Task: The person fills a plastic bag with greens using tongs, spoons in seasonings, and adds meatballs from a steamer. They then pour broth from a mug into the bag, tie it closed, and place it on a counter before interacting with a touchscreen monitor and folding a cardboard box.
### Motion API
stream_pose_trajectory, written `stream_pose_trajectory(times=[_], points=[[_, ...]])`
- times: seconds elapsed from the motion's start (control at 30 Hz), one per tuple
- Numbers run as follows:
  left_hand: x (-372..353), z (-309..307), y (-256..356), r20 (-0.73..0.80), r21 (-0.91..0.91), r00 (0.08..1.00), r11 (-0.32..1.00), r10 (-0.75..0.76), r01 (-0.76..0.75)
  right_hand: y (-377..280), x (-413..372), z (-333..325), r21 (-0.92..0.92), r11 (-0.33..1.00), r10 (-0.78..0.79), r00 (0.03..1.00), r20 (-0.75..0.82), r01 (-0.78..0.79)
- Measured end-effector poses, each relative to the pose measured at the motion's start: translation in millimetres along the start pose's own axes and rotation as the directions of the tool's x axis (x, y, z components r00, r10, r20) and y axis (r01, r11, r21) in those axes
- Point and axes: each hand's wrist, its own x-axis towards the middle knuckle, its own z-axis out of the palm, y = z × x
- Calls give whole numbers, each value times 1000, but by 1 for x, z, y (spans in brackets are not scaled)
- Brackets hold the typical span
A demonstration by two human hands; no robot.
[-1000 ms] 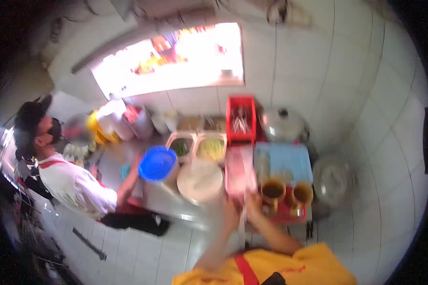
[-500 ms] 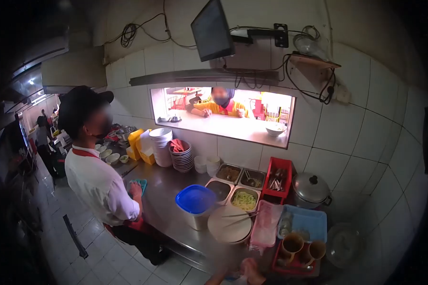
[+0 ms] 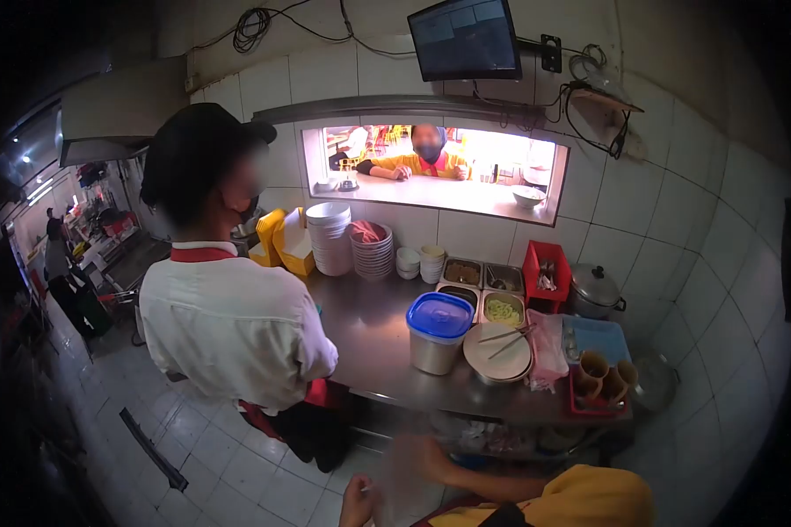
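Observation:
Low in the view, my left hand [image 3: 358, 501] is closed, with a pale, see-through piece that looks like thin plastic at its fingers. My right hand [image 3: 432, 460] is a short way to the right and higher, its forearm running back to a yellow sleeve. A blurred patch covers its fingers, so their grip is hidden. Both hands are over the floor in front of the steel counter [image 3: 369, 338]. Nearest on the counter are a steel container with a blue lid [image 3: 440, 314] and a round pale board or lid [image 3: 498, 353] with tongs [image 3: 510, 338] on it.
A co-worker in a white shirt [image 3: 228, 325] stands left at the counter. Stacked bowls [image 3: 329, 241], food pans [image 3: 504, 309], a red cutlery box [image 3: 547, 270], a lidded pot [image 3: 596, 288] and brown mugs [image 3: 593, 373] line it. Another person [image 3: 426, 162] leans at the serving window.
The view has swung left and tilted, so the counter appears farther up. My hands, close together before, are now apart, and my yellow sleeve has come into view. The co-worker's hand is hidden now.

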Motion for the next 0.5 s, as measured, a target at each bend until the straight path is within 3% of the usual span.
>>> stream_pose_trajectory(times=[0.03,0.07,0.1,0.13,0.17,0.2,0.23,0.27,0.3,0.33,0.37,0.4,0.43,0.5], points=[[-11,-16,9,38,-150,996,985,-76,81,-3,5,16,20,1000,-20,1000,-19,20],[-24,-32,3,191,-48,977,993,-95,106,-1,12,31,25,1000,-16,1000,-24,16],[-32,-41,6,195,-45,976,993,-100,111,3,20,43,122,992,-26,995,96,14],[-42,-41,19,172,-180,982,977,-78,110,4,23,54,214,977,-45,976,215,-2],[-48,-40,25,147,-314,987,944,-61,105,-2,22,64,211,977,-35,977,211,-10],[-46,-40,23,54,-323,997,944,-50,65,-10,20,75,237,971,-81,982,170,40],[-46,-43,29,59,-324,997,944,-50,66,-16,23,84,259,961,-132,983,128,95],[-46,-47,44,-82,-322,995,943,57,-81,-4,24,99,184,966,-183,983,-3,181],[-45,-52,53,-225,-298,961,927,163,-227,1,29,102,183,966,-188,982,0,184],[-44,-57,51,-352,-244,929,946,117,-212,5,32,101,233,968,-13,915,402,-89],[-44,-65,44,-354,-244,927,946,119,-215,8,34,100,167,919,122,661,741,-357],[-43,-74,36,-486,-212,870,956,78,-204,9,34,101,167,917,168,733,660,-361],[-39,-82,30,-608,-183,793,964,41,-190,8,38,105,169,918,165,733,660,-359],[-39,-91,42,-620,-285,784,942,-38,-180,0,49,115,353,872,254,931,263,-338]])
